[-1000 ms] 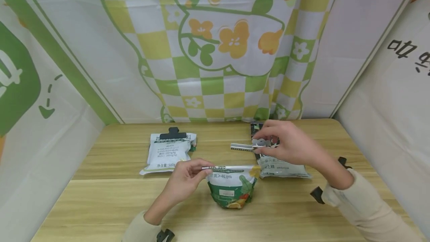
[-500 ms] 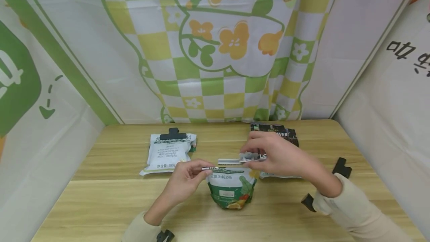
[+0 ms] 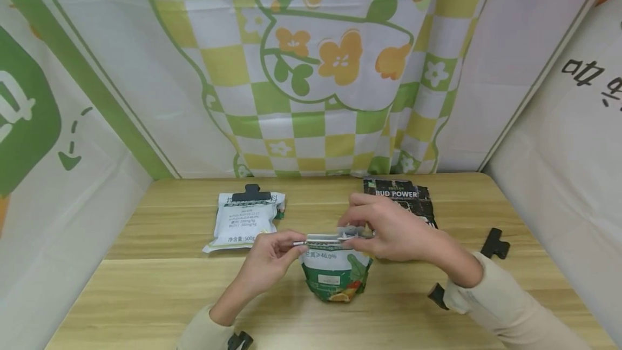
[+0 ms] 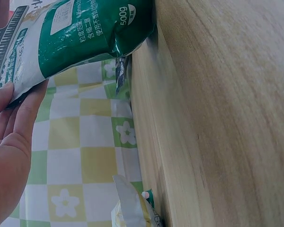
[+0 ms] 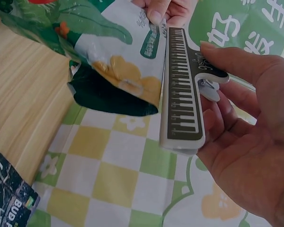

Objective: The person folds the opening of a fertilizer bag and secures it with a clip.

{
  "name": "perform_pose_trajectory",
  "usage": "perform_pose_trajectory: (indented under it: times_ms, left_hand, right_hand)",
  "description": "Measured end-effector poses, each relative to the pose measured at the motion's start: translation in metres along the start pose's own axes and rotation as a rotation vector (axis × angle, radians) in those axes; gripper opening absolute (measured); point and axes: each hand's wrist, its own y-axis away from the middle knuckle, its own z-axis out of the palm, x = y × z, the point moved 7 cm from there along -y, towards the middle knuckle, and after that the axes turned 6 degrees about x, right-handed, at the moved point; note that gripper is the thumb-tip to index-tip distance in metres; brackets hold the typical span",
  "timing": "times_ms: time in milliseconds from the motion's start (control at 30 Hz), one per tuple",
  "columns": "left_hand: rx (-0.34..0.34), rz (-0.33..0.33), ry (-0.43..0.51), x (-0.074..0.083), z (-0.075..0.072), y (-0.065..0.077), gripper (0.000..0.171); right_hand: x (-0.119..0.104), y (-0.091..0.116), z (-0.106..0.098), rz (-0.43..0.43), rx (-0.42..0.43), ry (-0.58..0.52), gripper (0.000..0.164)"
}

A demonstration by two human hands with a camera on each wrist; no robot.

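My left hand point(image 3: 267, 261) pinches the top left corner of a green and white bag point(image 3: 330, 274), between thumb and fingers. The bag stands upright on the table, its top folded flat. In my right hand point(image 3: 396, 228) is a wide bag clip point(image 5: 182, 90) with a piano-key print, pinched by its handles. The clip lies along the bag's top edge in the head view. From the right wrist, its long jaw runs beside that edge; whether the edge is between the jaws I cannot tell. The left wrist view shows the left thumb point(image 4: 0, 97) on the bag's front.
A white bag point(image 3: 245, 223) with a black clip point(image 3: 251, 193) across its top lies at the back left. Behind my right hand is a black bag point(image 3: 396, 193) lettered BUD POWER. Another black clip point(image 3: 494, 243) lies on the wooden table point(image 3: 160, 285) at the right.
My right hand has brought the piano-print clip left and down to the top edge of the green and white bag, uncovering the black bag behind. My left hand has stayed put.
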Motion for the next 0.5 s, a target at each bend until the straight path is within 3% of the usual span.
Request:
perform_pose_trajectory:
  times_ms: [500]
  left_hand:
    - [-0.007, 0.006, 0.008, 0.0006, 0.0004, 0.0003, 0.018]
  right_hand:
    - [-0.0108, -0.004, 0.0092, -0.068, 0.002, -0.017, 0.013]
